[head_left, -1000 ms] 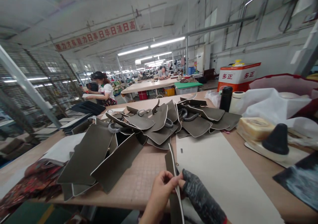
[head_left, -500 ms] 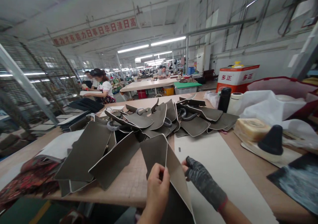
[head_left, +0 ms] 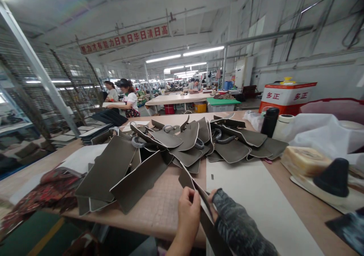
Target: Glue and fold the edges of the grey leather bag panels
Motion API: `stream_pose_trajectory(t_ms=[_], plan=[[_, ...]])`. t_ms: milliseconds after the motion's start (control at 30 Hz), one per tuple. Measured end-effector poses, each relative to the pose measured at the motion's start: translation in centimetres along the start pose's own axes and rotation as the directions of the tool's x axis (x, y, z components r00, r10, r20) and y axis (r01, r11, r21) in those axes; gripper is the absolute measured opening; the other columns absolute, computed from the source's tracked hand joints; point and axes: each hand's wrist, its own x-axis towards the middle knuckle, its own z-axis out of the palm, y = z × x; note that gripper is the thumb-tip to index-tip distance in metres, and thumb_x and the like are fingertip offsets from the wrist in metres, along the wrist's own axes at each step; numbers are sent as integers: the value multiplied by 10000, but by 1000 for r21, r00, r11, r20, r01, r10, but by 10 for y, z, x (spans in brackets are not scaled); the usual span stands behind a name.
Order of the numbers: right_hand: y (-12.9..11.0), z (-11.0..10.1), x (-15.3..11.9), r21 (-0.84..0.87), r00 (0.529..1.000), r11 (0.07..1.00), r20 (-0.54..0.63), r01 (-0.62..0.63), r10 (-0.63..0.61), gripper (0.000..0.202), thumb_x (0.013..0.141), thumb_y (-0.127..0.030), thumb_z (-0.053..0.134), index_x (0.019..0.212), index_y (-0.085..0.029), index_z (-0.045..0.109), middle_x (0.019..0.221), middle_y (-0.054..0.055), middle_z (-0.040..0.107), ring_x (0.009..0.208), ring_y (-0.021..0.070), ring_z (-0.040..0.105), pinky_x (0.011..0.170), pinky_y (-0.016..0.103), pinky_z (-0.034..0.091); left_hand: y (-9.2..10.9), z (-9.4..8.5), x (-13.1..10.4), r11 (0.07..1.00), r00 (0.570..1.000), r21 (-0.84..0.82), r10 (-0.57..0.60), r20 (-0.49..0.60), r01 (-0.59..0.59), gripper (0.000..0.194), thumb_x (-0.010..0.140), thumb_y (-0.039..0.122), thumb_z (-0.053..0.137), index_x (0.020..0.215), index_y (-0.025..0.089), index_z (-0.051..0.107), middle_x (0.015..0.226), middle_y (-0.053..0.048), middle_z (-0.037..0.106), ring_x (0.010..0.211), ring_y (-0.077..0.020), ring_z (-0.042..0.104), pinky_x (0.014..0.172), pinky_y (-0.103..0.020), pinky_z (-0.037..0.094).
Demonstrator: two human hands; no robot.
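Observation:
A dark grey-brown bag panel with a pale edge stands tilted, nearly edge-on, between my hands at the table's front. Thumb and fingers of my left hand pinch its left edge. On the other side my right hand, in a grey fingerless glove, has its fingers closed against the panel; the fingertips are partly hidden. Beyond lies a heap of similar bag pieces, some with wrapped handles. A large panel rests to the left of my hands.
A pale sheet covers the table's right part. Further right are a black bottle, a white bottle, a wrapped yellowish block and a black cone. Patterned cloth lies left. Co-workers are at tables behind.
The panel in my hands has turned from showing its broad faces to nearly edge-on. My right hand has come closer to my left. The camera view has shifted left.

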Motion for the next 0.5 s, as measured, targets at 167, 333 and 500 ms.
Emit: stream_pose_trajectory(t_ms=[167,333,500], plan=[[8,-10,-6,-117,935,972,274,-202,227,393,811,-396,471,1011,-111,652,996,173,681,909,284,652,805,394,537,5,-1,-1,999,999,13,37,-17,-37,242,822,360,468,649,195,432,580,41,445,552,-126,478,539,-230,380],[8,0,-13,-213,900,969,389,-121,198,591,625,-296,663,1162,-65,582,1214,229,539,1097,346,532,918,448,455,10,-2,-2,998,999,55,39,-29,-37,239,839,352,440,658,195,430,605,29,462,570,-131,482,552,-240,385],[24,23,-13,-31,957,984,229,-176,178,403,734,-135,464,1109,-115,609,1145,169,617,1066,300,571,907,437,473,10,8,-4,999,1000,27,18,8,-18,233,848,354,448,680,193,435,630,18,500,592,-142,548,577,-251,421]])
